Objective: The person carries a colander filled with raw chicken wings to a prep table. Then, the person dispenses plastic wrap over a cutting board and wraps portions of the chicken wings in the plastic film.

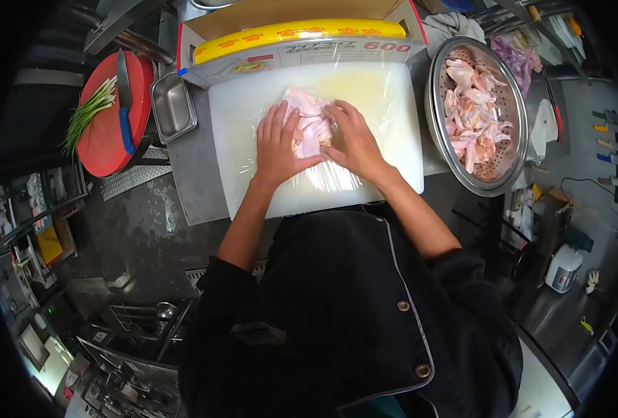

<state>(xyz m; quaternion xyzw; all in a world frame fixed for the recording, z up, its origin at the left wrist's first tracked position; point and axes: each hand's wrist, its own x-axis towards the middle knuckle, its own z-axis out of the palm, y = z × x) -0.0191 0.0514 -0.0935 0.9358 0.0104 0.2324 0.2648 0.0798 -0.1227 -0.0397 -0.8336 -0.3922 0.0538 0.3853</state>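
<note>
A small pile of raw chicken pieces (310,118) lies on clear plastic wrap (375,104), which covers the white cutting board (226,111) in front of me. My left hand (279,143) cups the pile from the left, fingers slightly parted and resting on the meat. From the right, my right hand (354,143) curves round the same pieces with its fingertips against them. Between them the two hands hold the chicken together. My palms and fingers hide its lower sides. Behind the board stands a long wrap box (295,63) with a yellow roll (298,35) inside.
At the right, a perforated metal colander (520,132) holds several raw chicken wings. A small steel tray (174,108) sits left of the board. Farther left, a red round board (103,150) carries a blue-handled knife (125,111) and green onions (89,115).
</note>
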